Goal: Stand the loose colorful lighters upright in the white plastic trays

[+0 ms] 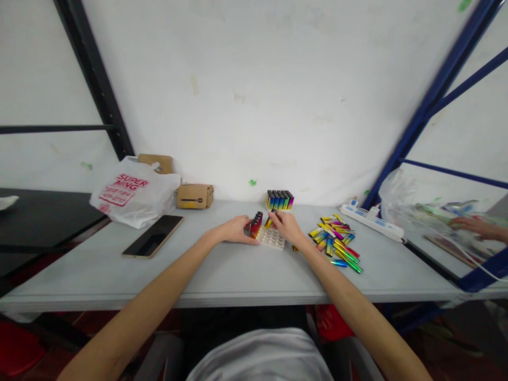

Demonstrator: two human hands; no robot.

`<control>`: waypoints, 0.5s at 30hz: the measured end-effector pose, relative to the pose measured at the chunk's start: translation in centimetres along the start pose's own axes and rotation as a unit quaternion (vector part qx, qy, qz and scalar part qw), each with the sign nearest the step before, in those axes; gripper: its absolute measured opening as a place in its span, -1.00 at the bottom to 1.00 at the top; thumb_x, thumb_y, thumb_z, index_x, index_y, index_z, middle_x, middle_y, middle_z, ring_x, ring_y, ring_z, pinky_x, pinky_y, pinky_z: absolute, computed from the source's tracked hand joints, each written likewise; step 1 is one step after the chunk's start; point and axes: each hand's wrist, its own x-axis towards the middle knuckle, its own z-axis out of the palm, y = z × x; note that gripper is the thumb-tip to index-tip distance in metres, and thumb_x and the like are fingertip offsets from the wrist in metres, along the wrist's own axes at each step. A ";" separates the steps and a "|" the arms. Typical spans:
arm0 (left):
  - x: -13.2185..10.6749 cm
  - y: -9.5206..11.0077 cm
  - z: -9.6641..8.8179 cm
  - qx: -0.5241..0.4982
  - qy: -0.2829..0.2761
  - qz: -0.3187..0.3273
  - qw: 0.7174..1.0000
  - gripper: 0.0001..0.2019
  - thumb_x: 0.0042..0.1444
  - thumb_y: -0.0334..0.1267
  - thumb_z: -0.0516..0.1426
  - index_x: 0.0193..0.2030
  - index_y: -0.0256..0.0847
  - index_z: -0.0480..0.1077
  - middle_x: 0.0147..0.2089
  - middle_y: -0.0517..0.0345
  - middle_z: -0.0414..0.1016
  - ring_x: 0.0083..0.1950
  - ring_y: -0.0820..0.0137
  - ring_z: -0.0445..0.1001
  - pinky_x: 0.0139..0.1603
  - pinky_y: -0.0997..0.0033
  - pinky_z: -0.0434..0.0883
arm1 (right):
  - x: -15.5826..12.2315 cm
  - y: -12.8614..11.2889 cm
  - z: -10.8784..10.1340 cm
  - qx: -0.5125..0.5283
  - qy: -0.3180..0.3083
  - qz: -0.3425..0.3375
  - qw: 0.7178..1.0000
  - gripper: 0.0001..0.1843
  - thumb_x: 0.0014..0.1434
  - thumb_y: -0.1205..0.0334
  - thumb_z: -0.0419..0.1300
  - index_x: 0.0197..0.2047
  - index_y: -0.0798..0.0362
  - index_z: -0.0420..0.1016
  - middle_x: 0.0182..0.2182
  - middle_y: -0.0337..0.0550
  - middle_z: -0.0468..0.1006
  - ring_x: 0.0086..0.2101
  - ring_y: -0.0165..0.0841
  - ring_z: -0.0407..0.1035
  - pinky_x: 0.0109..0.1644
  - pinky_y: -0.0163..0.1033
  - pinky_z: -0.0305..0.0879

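Hands meet at a white slotted tray (274, 239) mid-table. The left hand (235, 230) curls against a row of upright lighters (256, 224) at the tray's left end, grip unclear, while the right hand (289, 226) pinches one lighter (269, 221), long axis tilted, top leaning away. A loose pile (336, 242) lies to the right, and a full block of lighters (280, 200) stands behind.

A single camera worn on the person's head looks forward and down across the worktop (222, 275) toward the white wall (278, 95) filling the upper half of the frame. Both forearms run in from the bottom edge to the left hand (236, 230) and right hand (286, 226), small at frame centre. The wide lens slants the shelf posts (95, 79) at both upper corners.
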 end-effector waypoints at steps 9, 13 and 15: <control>0.3 -0.6 0.5 0.022 -0.003 -0.012 1.000 -0.31 -0.18 0.38 0.24 -0.20 -0.26 0.44 -0.24 0.02 0.49 -0.26 0.21 0.43 -0.26 0.33 0.33 | 0.5 0.3 1.1 -0.063 -0.043 -0.104 0.992 -0.70 0.38 0.13 0.12 -0.35 0.12 0.44 -0.44 -0.13 0.49 -0.43 -0.38 0.28 -0.30 -0.31 0.11; 0.3 -0.4 0.2 0.017 -0.008 0.000 1.000 -0.33 -0.16 0.35 0.24 -0.20 -0.27 0.44 -0.24 0.03 0.48 -0.26 0.22 0.42 -0.27 0.34 0.31 | 0.8 0.4 0.3 -0.036 -0.061 -0.094 0.993 -0.73 0.34 0.13 0.17 -0.31 0.13 0.51 -0.41 -0.12 0.54 -0.40 -0.37 0.34 -0.26 -0.30 0.18; 0.2 -0.2 -0.1 0.010 -0.013 -0.001 1.000 -0.34 -0.15 0.35 0.24 -0.19 -0.27 0.44 -0.25 0.05 0.47 -0.27 0.24 0.42 -0.29 0.35 0.29 | 0.7 0.8 -1.3 0.009 -0.069 -0.075 0.995 -0.73 0.32 0.08 0.18 -0.23 0.12 0.55 -0.37 -0.12 0.58 -0.37 -0.36 0.39 -0.24 -0.30 0.23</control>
